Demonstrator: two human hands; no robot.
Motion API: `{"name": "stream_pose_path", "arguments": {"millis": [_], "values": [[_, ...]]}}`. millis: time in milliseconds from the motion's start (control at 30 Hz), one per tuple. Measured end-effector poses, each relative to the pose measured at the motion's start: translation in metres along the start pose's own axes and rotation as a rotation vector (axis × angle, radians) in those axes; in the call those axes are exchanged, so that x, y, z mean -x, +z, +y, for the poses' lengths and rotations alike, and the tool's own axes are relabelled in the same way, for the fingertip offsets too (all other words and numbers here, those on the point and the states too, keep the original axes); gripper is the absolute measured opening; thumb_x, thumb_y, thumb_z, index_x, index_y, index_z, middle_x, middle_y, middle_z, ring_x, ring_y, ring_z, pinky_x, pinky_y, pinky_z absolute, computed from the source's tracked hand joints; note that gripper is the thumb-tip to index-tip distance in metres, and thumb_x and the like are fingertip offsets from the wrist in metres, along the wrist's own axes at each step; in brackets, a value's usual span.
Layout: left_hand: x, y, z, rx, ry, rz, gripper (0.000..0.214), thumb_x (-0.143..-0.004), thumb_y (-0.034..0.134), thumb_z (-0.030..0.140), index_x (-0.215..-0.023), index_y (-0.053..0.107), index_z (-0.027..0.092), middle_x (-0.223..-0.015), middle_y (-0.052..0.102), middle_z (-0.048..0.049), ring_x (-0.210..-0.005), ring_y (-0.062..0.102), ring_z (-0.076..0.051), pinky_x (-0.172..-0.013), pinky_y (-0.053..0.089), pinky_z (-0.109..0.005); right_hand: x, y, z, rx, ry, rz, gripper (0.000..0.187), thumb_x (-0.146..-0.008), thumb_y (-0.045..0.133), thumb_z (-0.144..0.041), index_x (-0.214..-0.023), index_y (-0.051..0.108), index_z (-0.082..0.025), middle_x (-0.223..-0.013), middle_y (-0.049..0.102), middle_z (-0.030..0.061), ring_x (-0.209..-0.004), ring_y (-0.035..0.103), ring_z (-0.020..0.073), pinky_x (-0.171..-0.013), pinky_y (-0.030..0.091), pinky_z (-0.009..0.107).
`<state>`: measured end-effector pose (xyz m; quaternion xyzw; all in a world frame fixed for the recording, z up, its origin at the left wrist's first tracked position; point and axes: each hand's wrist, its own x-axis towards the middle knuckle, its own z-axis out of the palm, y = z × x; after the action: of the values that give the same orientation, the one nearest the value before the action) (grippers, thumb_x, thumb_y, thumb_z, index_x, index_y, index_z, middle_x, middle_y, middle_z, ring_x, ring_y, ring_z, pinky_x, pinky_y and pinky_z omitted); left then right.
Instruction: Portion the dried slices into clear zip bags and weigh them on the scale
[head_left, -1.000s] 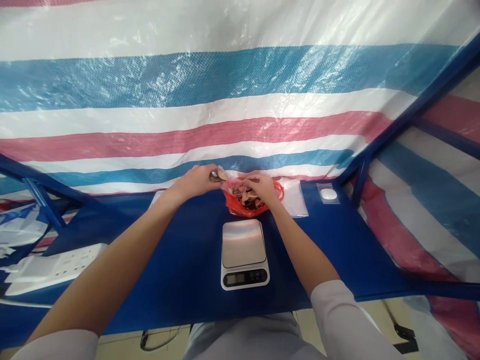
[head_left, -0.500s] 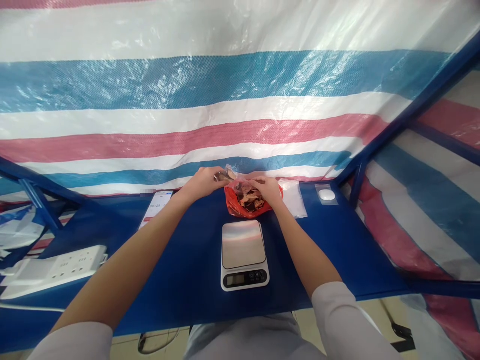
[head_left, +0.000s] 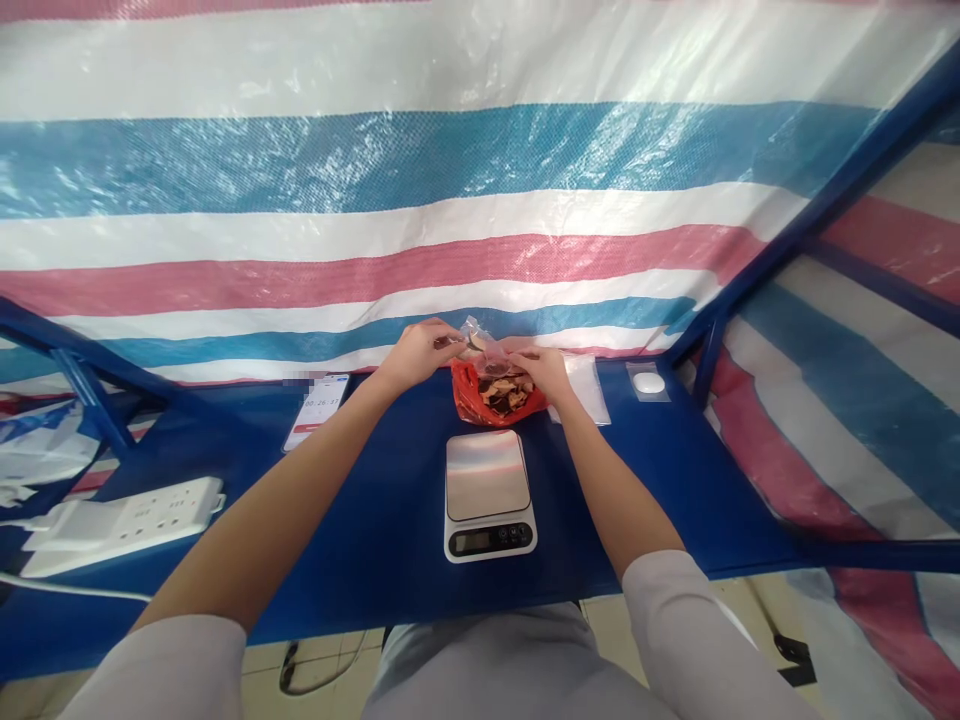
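Note:
My left hand [head_left: 418, 355] pinches a small dried brown slice [head_left: 474, 343] at the mouth of a clear plastic bag [head_left: 480, 347]. My right hand [head_left: 545, 372] grips that bag's edge from the other side. Just below them lies an open red plastic bag [head_left: 469, 395] holding several dried brown slices [head_left: 504, 395], which look like mushroom or fruit. Both hands partly hide the clear bag, and its contents are hard to make out.
A digital kitchen scale [head_left: 487, 475] stands on the blue table [head_left: 375, 540] nearest me. A phone [head_left: 316, 410] showing a timer lies left, with a flat plastic bag [head_left: 581, 390] and a small white object [head_left: 648, 382] right. A white power strip [head_left: 120, 525] sits left.
Both hands have risen slightly and drawn closer together, lifting the clear bag above the red bag. The camera view has shifted a little.

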<state>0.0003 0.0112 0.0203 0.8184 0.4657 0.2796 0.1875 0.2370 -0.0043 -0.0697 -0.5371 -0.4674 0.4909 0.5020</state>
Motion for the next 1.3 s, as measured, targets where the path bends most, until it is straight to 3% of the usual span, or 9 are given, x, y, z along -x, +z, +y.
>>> {"name": "stream_pose_path", "arguments": {"millis": [267,500,667,900,1300], "values": [[-0.005,0.006,0.005,0.044,0.004,0.037,0.029,-0.085,0.061,0.043,-0.086,0.078,0.020,-0.095,0.078,-0.0077,-0.084,0.069,-0.022,-0.082,0.052,-0.032,0.002,-0.004,0.000,-0.006,0.044,0.020,0.016,-0.072,0.077,-0.033,-0.075,0.075,-0.017,-0.074,0.077,0.0035,-0.075,0.075,0.0235,-0.063,0.062,0.029],[-0.005,0.010,0.011,0.109,-0.039,0.054,0.027,-0.082,0.063,0.040,-0.085,0.077,0.018,-0.094,0.079,-0.0077,-0.084,0.070,-0.023,-0.083,0.053,-0.033,0.003,-0.011,0.007,0.116,0.010,0.042,0.016,-0.073,0.076,-0.032,-0.076,0.076,-0.016,-0.065,0.074,0.0024,-0.069,0.074,0.0217,-0.066,0.061,0.030],[-0.011,0.014,0.020,0.128,-0.011,0.077,0.027,-0.083,0.061,0.040,-0.084,0.077,0.018,-0.091,0.079,-0.0072,-0.082,0.069,-0.022,-0.080,0.052,-0.033,0.006,-0.014,0.002,0.032,0.057,0.044,0.017,-0.070,0.076,-0.032,-0.074,0.075,-0.015,-0.065,0.073,0.0027,-0.065,0.071,0.0197,-0.061,0.060,0.028],[-0.016,0.023,0.021,0.162,0.002,0.063,0.025,-0.084,0.062,0.039,-0.084,0.076,0.019,-0.093,0.079,-0.0063,-0.084,0.069,-0.021,-0.082,0.053,-0.033,0.008,-0.020,0.004,0.142,-0.018,0.072,0.023,-0.068,0.076,-0.037,-0.069,0.073,-0.015,-0.064,0.070,0.0008,-0.062,0.068,0.0177,-0.056,0.057,0.025],[-0.020,0.015,0.020,0.139,0.029,0.059,0.027,-0.083,0.061,0.040,-0.082,0.075,0.018,-0.088,0.078,-0.0060,-0.080,0.067,-0.021,-0.081,0.053,-0.032,0.013,-0.020,-0.001,-0.172,0.138,0.105,0.005,-0.073,0.073,-0.020,-0.074,0.071,-0.016,-0.069,0.074,0.0033,-0.065,0.072,0.0162,-0.059,0.060,0.022]]}}
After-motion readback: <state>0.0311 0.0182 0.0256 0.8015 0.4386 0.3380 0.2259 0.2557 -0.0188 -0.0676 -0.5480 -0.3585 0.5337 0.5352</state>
